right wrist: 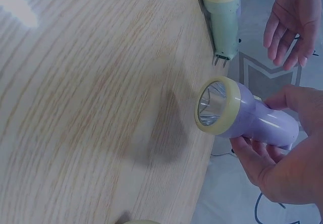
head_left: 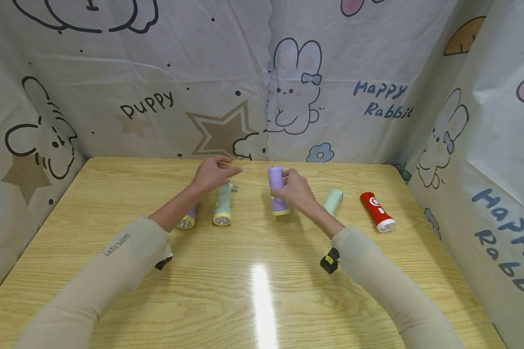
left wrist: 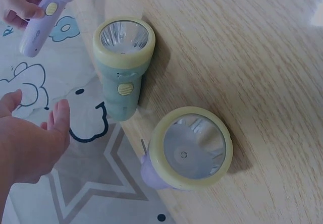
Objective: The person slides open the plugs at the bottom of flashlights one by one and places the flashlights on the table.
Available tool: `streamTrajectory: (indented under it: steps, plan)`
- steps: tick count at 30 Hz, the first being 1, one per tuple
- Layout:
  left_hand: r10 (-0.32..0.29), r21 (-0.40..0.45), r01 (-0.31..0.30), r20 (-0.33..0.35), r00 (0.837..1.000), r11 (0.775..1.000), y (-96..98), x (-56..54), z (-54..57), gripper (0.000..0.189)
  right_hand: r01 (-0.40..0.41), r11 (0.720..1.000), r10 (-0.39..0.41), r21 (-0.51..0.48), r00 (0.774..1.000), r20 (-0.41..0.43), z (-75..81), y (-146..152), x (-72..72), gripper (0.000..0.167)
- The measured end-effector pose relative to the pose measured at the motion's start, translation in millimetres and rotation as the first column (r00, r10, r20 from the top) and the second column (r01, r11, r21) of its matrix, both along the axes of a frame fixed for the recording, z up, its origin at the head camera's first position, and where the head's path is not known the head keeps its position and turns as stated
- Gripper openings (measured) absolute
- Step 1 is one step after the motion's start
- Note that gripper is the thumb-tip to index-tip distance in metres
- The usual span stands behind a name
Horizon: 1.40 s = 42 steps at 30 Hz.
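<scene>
My right hand (head_left: pixel 298 189) grips a purple flashlight (head_left: pixel 276 180) by its body, thumb on one side and fingers on the other. Its cream-rimmed lens end points down toward the table, and a shadow lies below it in the right wrist view. My left hand (head_left: pixel 214 174) holds nothing; its fingers are loosely extended above a green flashlight (head_left: pixel 223 203) with plug prongs at its tail. Beside that one, a second purple flashlight (head_left: pixel 187 220) is partly hidden under my left forearm. Both lie with their lenses (left wrist: pixel 187 146) toward me.
Right of my right hand lie a pale green flashlight (head_left: pixel 333 201), partly covered by the forearm, and a red flashlight (head_left: pixel 377 212) with a white rim. A wooden table (head_left: pixel 218 300) meets printed cloth walls (head_left: pixel 157 126) at its back and sides.
</scene>
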<state>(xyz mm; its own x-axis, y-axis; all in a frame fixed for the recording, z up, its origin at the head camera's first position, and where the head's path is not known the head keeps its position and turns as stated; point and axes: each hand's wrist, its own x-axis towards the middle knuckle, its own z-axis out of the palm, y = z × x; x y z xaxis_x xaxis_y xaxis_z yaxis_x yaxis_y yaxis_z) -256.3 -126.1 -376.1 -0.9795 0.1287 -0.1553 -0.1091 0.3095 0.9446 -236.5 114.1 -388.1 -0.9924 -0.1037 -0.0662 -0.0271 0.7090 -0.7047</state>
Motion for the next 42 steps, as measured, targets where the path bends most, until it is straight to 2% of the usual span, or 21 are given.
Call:
streamTrajectory:
  steps: [10,19,25,42]
  plan:
    - [-0.037,0.037,0.038,-0.033,0.999,0.999,6.3,2.3,2.7,0.059,-0.033,0.999,0.032,-0.011,0.998,-0.045,3.1,-6,3.0,0.062]
    - [-0.08,0.008,0.081,-0.076,0.994,0.997,11.6,0.9,1.5,0.056,-0.036,0.999,0.034,-0.025,0.997,-0.066,5.0,-8,5.2,0.061]
    - [-0.082,0.017,0.084,-0.088,0.993,0.996,14.2,3.1,3.4,0.056,-0.04,0.999,0.037,-0.025,0.995,-0.095,4.6,-9,4.3,0.061]
    - [-0.101,0.17,0.114,-0.085,0.991,0.979,30.6,8.9,-4.7,0.053,-0.07,0.996,0.063,-0.056,0.991,-0.12,4.9,-11,9.5,0.059]
